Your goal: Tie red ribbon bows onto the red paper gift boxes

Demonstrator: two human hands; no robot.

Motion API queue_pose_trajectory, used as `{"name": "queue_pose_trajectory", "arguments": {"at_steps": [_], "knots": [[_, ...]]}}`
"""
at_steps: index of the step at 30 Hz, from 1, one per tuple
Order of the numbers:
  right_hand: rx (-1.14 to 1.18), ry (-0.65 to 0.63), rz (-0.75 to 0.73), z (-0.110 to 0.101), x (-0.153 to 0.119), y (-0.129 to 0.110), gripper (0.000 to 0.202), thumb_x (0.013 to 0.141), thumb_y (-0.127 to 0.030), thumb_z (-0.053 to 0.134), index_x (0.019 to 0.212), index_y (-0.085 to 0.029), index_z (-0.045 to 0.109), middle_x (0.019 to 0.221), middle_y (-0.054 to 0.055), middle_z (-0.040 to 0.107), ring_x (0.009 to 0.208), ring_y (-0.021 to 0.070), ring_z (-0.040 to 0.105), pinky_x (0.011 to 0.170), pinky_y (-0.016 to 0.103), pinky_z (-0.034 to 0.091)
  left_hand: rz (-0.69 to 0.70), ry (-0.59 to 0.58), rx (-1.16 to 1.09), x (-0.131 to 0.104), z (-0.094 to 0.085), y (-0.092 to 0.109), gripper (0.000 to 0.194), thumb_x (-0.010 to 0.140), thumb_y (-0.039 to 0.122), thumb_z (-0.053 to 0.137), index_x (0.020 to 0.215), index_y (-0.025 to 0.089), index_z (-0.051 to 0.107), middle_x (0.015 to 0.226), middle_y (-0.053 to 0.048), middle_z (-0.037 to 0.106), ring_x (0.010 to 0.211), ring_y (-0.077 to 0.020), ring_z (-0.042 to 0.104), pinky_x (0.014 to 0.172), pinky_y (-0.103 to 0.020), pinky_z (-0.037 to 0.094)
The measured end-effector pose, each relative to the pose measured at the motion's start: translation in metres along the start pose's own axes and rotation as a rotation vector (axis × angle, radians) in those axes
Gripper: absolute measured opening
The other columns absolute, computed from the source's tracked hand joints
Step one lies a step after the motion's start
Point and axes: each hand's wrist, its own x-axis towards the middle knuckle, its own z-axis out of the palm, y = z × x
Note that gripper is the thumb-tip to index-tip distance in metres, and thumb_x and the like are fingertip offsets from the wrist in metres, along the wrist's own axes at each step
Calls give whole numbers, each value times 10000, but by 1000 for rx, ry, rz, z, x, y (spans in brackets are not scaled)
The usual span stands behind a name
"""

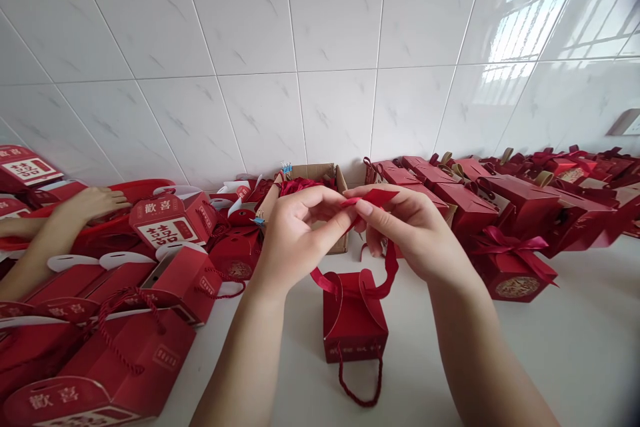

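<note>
My left hand [305, 233] and my right hand [407, 227] meet in the middle, thumbs and fingers pinched on a red ribbon [391, 265]. The two strands cross between my fingertips, and one flat end sticks out over my right hand. Below them, a small red gift box [355, 323] stands on the white table, with the ribbon passing through its rounded top flaps. A twisted red cord handle [361, 402] hangs from the box's near side and lies on the table. Part of the ribbon is hidden behind my fingers.
At left lie several larger red boxes [175, 220] with cord handles; another person's arms [75, 227] reach over a red basin. An open cardboard box [313, 170] of red ribbons stands behind my hands. Rows of red boxes [530, 203] fill the right, one with a bow [507, 240].
</note>
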Motion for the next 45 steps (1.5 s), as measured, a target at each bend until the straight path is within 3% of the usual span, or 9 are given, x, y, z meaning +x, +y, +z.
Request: {"name": "queue_pose_trajectory", "arguments": {"at_steps": [9, 14, 16, 20, 26, 35, 39, 42, 45], "knots": [[108, -45, 12, -6, 3, 3, 219, 905, -346, 581, 1008, -218, 726, 643, -24, 600, 467, 56, 551, 454, 182, 474, -49, -36, -44, 0, -1, 3, 73, 817, 225, 677, 783, 162, 661, 720, 1, 685, 686, -102, 639, 622, -179, 518], [140, -85, -47, -10, 5, 5, 186, 916, -299, 573, 959, -220, 736, 683, -12, 620, 563, 66, 587, 520, 175, 511, -227, -272, -210, -2, -5, 7, 121, 862, 265, 621, 926, 166, 645, 859, -28, 683, 744, -114, 627, 665, -215, 524], [127, -123, -81, -13, 5, 5, 182, 918, -285, 568, 936, -219, 737, 705, -2, 636, 623, 85, 608, 547, 186, 527, -260, -315, -224, -2, -7, 6, 103, 866, 251, 608, 918, 170, 646, 843, -19, 670, 720, -105, 618, 666, -216, 521], [-43, -233, -126, -22, 2, 1, 177, 921, -238, 559, 914, -196, 730, 761, 19, 669, 661, 98, 608, 593, 214, 530, -317, -305, -159, -1, -10, 3, 88, 869, 232, 581, 838, 180, 646, 752, 13, 641, 714, -96, 608, 691, -206, 506], [-446, -370, -221, -29, -4, -10, 158, 910, -205, 567, 852, -173, 710, 783, 28, 670, 765, 124, 599, 684, 240, 501, -370, -297, -31, -1, -11, 1, 112, 850, 216, 583, 747, 177, 604, 643, 51, 585, 604, -56, 515, 542, -145, 392], [-717, -271, -248, -20, -7, -11, 189, 923, -229, 545, 858, -157, 707, 793, 30, 671, 744, 117, 591, 646, 224, 477, -349, -346, 47, 0, -16, 10, 143, 815, 318, 654, 769, 185, 628, 701, 39, 590, 668, -84, 521, 602, -176, 412], [-758, -199, -299, -20, -6, -9, 171, 918, -189, 546, 894, -159, 713, 802, 23, 651, 719, 101, 576, 640, 216, 469, -318, -372, 72, 1, -19, 10, 252, 839, 410, 615, 735, 181, 638, 627, 37, 538, 575, -85, 468, 540, -200, 385], [-769, -162, -339, -19, -5, -8, 174, 913, -161, 549, 899, -177, 722, 809, 16, 650, 717, 97, 573, 643, 216, 467, -314, -316, -2, 0, -19, 6, 401, 909, 481, 467, 764, 178, 687, 698, -10, 615, 665, -125, 556, 654, -237, 458], [-766, -144, -368, -17, -4, -7, 197, 914, -147, 538, 930, -193, 729, 868, 25, 672, 761, 112, 602, 668, 230, 487, -379, -233, -83, 0, -20, 2, 399, 921, 409, 426, 792, 173, 721, 824, -48, 694, 824, -174, 624, 782, -277, 491]]}}
